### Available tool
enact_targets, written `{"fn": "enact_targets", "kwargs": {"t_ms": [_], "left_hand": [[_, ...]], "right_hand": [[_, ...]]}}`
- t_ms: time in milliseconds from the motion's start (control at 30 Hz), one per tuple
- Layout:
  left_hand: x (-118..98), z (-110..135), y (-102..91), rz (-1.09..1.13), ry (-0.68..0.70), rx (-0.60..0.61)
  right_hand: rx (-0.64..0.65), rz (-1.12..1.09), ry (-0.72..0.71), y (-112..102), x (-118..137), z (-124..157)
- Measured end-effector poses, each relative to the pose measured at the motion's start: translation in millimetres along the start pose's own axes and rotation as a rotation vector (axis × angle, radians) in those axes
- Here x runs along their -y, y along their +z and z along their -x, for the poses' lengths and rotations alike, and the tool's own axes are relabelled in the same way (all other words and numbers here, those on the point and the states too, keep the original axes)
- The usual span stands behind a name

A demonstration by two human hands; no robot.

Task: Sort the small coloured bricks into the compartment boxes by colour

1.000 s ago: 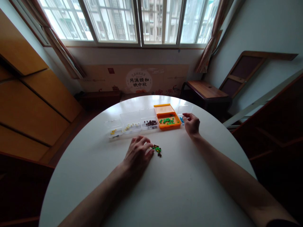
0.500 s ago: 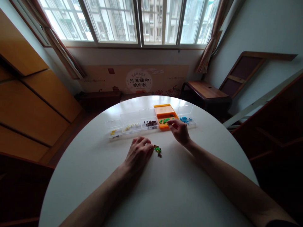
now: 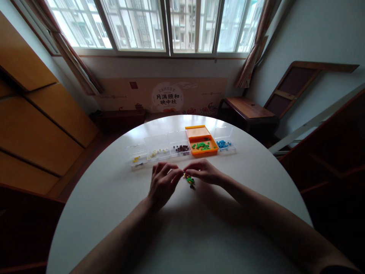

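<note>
A small cluster of green, yellow and dark brown building bricks point(image 3: 190, 180) lies on the white round table point(image 3: 182, 232). At its upper left end the fingertips of both hands meet. My left hand point(image 3: 165, 180) has thumb and forefinger pinched together beside the cluster, the other fingers curled. My right hand point(image 3: 204, 171) reaches in from the right, pinching just above the bricks. Whatever sits between the fingertips is too small and covered to name. Beyond the hands, an orange box point(image 3: 204, 153) with its lid up holds loose green bricks point(image 3: 202, 145).
Clear boxes with raised lids flank the orange one. They hold blue bricks point(image 3: 223, 144), dark brown bricks point(image 3: 181, 148), pale yellow bricks point(image 3: 159, 152) and yellow bricks point(image 3: 137, 159). A wooden chair point(image 3: 248, 108) stands beyond the table at the right.
My right hand has moved from the orange box back toward me, to the brick cluster. My left hand has shifted slightly, and the two hands' fingertips now meet.
</note>
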State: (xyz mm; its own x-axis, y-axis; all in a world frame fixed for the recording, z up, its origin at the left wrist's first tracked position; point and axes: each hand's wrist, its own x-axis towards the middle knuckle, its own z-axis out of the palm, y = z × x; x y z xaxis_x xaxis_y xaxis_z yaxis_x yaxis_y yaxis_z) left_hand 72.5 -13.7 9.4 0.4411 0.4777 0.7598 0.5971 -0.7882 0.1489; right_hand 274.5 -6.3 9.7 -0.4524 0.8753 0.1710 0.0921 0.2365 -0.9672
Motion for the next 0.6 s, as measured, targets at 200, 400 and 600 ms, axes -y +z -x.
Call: {"fn": "enact_targets", "kwargs": {"t_ms": [200, 400, 600], "left_hand": [[0.2, 0.4, 0.7, -0.024, 0.003, -0.017], [2.8, 0.8, 1.2, -0.042, -0.017, -0.028], [1.9, 1.9, 2.8, -0.026, -0.018, -0.03]], "right_hand": [[-0.044, 0.039, 0.006, 4.2, -6.6, -1.7], [-0.094, 0.138, -0.069, 2.8, -10.8, -2.8], [-0.431, 0.408, -0.203, -18.0, -22.2, -10.0]]}}
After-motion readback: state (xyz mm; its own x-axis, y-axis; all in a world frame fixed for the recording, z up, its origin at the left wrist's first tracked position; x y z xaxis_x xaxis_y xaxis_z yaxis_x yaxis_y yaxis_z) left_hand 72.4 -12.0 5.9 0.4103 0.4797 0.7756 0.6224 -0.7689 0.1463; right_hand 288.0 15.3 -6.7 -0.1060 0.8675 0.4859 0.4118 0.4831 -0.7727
